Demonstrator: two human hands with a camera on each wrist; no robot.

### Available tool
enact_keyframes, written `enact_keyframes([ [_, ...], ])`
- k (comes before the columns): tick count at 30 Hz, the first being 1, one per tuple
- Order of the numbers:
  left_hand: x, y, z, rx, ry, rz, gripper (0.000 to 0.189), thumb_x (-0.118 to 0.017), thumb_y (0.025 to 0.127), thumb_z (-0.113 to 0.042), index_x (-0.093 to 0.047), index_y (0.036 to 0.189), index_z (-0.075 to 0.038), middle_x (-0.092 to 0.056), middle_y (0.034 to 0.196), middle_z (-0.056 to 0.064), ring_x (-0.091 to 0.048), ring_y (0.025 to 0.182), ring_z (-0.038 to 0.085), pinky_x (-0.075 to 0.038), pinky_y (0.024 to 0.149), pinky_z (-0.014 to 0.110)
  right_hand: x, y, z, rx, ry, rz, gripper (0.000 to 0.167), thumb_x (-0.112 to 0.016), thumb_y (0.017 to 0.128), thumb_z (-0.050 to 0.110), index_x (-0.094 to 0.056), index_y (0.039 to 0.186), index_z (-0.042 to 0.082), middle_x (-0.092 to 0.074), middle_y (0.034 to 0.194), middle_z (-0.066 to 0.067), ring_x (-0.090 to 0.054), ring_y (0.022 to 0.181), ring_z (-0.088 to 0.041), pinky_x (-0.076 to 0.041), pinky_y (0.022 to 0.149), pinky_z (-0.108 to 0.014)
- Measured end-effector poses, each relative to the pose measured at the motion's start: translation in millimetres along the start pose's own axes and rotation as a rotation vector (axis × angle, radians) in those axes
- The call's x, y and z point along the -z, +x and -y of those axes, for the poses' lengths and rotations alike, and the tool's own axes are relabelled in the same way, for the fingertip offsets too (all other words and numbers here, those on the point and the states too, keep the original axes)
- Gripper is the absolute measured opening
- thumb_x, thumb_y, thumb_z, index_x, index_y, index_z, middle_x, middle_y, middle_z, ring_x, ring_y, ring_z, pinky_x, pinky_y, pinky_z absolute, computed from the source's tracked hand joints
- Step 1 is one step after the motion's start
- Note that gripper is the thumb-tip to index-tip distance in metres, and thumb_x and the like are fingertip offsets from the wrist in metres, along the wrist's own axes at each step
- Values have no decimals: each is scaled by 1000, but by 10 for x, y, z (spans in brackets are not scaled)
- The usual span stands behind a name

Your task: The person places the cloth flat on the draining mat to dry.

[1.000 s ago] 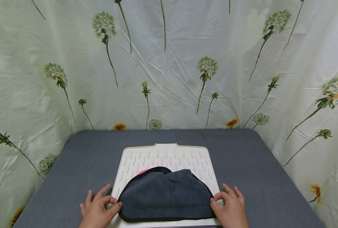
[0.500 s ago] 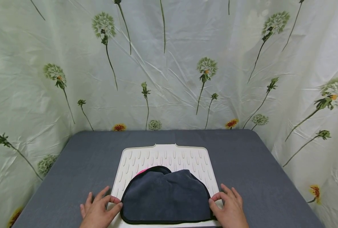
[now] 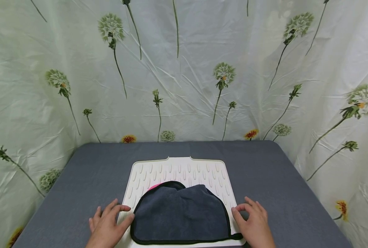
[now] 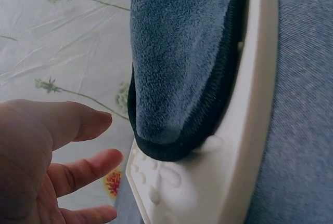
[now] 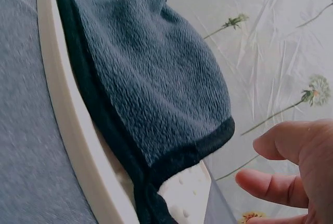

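Note:
A dark blue-grey fleecy cloth (image 3: 181, 217) with black binding lies folded on a white ridged board (image 3: 140, 168). Its fold forms a rounded hump toward the back, and a black hanging loop (image 3: 236, 236) sticks out at the near right corner. My left hand (image 3: 108, 224) is beside the cloth's left edge, thumb and forefinger parted, with a gap to the binding in the left wrist view. At the right, my other hand (image 3: 253, 220) hovers past the cloth's edge near the loop, thumb and forefinger apart and holding nothing. What lies under the cloth is mostly hidden.
A small pink patch (image 3: 154, 186) peeks out behind the cloth's back left. The board has a raised rim (image 4: 257, 78) and rests on a grey cloth-covered table (image 3: 103, 165). A white curtain (image 3: 184, 86) with dandelion prints hangs behind and on both sides.
Both hands have let go of the cloth's left and right edges; the right has drawn off to the right, uncovering the loop. The cloth stays nearly in place.

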State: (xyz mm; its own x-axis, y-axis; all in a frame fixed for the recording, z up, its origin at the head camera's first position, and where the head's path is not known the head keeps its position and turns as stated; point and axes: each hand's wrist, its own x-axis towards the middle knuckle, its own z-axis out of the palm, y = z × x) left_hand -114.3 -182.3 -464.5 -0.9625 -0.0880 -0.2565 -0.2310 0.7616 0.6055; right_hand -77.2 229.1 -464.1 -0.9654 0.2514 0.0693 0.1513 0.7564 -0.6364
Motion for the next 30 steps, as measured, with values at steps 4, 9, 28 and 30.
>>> enact_keyframes([
  [4, -3, 18, -57, -21, -4, -14, 38, -72, 93, -44, -68, 119, -16, -32, 159, 32, -1, 143, 72, 6, 108, 85, 14, 53, -21, -6, -11, 0, 14, -74, 94, 20, -72, 83, 10, -60, 134, -36, -51, 135, -49, -24, 116, -62],
  [9, -21, 72, -157, -51, 8, -39, 36, -73, 92, -39, -69, 119, -15, -33, 159, 32, -3, 144, 70, 6, 109, 84, 23, 87, -26, -41, -16, 19, 15, -72, 95, 22, -73, 86, 11, -58, 138, -35, -48, 137, -52, -27, 115, -64],
  [28, -182, 323, -752, -306, 12, -65, 37, -73, 92, -34, -69, 125, -18, -43, 158, 23, -13, 149, 62, 0, 112, 82, -102, 344, 223, 77, -26, -15, 13, -72, 94, 20, -77, 84, 14, -68, 130, -25, -54, 130, -53, -39, 109, -68],
  [30, -205, 350, -801, -330, 11, -70, 36, -73, 92, -32, -70, 125, -17, -44, 157, 23, -14, 149, 61, -1, 112, 82, -116, 376, 260, 80, -23, 1, 13, -72, 94, 21, -77, 85, 14, -68, 130, -25, -53, 132, -53, -37, 111, -67],
])
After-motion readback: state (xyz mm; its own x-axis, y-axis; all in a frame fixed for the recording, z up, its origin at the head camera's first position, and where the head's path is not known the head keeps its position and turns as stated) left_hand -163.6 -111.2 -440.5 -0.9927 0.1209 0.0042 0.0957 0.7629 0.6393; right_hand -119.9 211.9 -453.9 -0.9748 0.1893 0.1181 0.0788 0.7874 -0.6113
